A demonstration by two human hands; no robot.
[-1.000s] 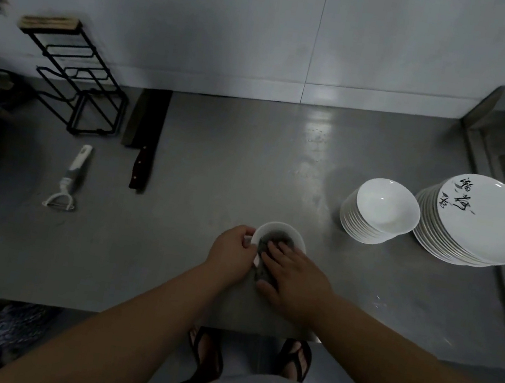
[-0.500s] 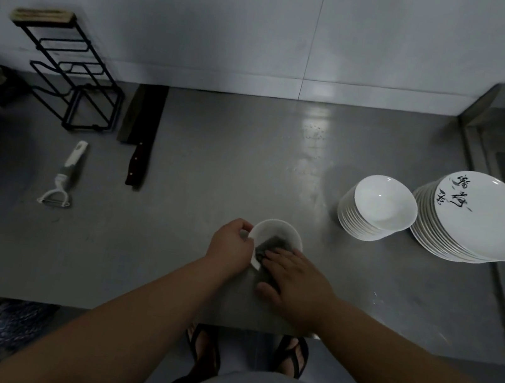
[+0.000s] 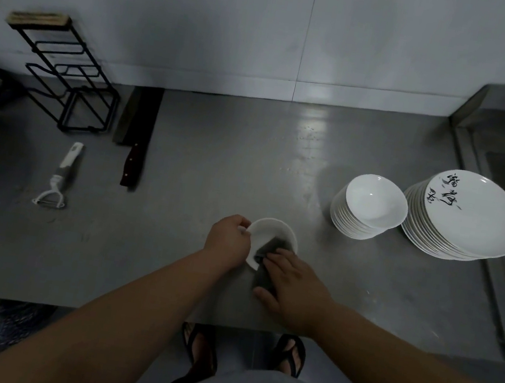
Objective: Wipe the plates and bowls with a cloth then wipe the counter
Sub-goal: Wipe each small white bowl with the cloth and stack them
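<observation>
Steel counter (image 3: 216, 159), dim light. A small white bowl (image 3: 268, 230) sat near the front edge, gripped at its left rim by the curled fingers of the left hand (image 3: 228, 240). A grey cloth (image 3: 273, 249) lay half inside the bowl, pressed down by the flat, extended fingers of the right hand (image 3: 294, 282). The bowl was possibly tipped toward the person. Stacked bowls (image 3: 367, 209) and stacked plates (image 3: 468, 219) stood well apart, to the right.

Steel counter (image 3: 233, 155) with bowl stack (image 3: 368, 206), plate stack (image 3: 469, 215), knife (image 3: 137, 140), peeler (image 3: 60, 175), black wire rack (image 3: 67, 109)
</observation>
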